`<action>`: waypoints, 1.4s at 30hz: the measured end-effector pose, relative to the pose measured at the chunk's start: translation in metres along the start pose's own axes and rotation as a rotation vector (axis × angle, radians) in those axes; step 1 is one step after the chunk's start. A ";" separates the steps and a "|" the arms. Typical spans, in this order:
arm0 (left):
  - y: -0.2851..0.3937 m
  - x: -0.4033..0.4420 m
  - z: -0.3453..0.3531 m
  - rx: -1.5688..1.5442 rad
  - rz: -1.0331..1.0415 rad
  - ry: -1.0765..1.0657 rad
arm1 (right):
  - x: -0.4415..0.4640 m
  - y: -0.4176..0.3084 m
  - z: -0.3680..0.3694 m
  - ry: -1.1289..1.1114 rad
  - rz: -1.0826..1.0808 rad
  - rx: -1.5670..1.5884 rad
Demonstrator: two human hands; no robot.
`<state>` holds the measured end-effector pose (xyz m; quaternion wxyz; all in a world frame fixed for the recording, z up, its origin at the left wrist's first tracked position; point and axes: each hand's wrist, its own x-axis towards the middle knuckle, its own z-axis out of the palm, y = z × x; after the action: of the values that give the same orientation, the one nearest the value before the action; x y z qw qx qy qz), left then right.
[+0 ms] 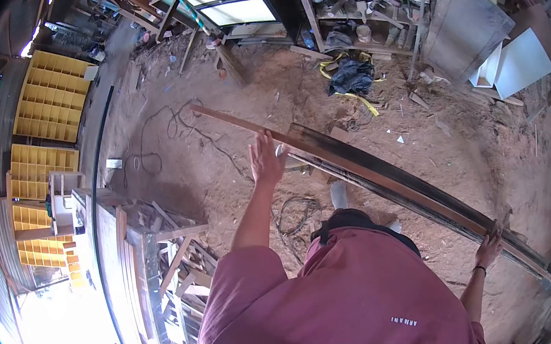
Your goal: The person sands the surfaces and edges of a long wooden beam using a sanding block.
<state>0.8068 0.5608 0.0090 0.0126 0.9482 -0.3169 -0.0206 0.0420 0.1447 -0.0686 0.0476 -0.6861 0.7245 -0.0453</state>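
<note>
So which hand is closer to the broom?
Left. The left hand is at the long wooden strip, with the broom on the ground beyond it. The right hand is farther off, toward the strip's other end.

Long, narrow brown wooden strip (373, 181), aslant alongside a darker board (363, 156).

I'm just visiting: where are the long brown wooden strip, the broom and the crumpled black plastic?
Long brown wooden strip (380, 184): head view, on its length between the hands.
Broom (229, 66): head view, on its bristles.
Crumpled black plastic (350, 77): head view, on its middle.
</note>
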 end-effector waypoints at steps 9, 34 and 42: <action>0.097 0.022 0.003 -0.189 0.370 0.236 | 0.020 0.035 0.029 0.012 -0.447 0.210; 0.386 -0.102 0.041 -0.204 1.086 -0.183 | -0.152 -0.206 -0.028 0.105 -0.511 0.548; 0.389 -0.099 0.049 -0.169 1.098 -0.124 | -0.037 -0.057 -0.032 0.282 -0.055 0.315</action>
<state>0.4924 0.3090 -0.0225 0.0786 0.6368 -0.7615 -0.0922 0.0960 0.1790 -0.0288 0.0511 -0.6766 0.6890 -0.2548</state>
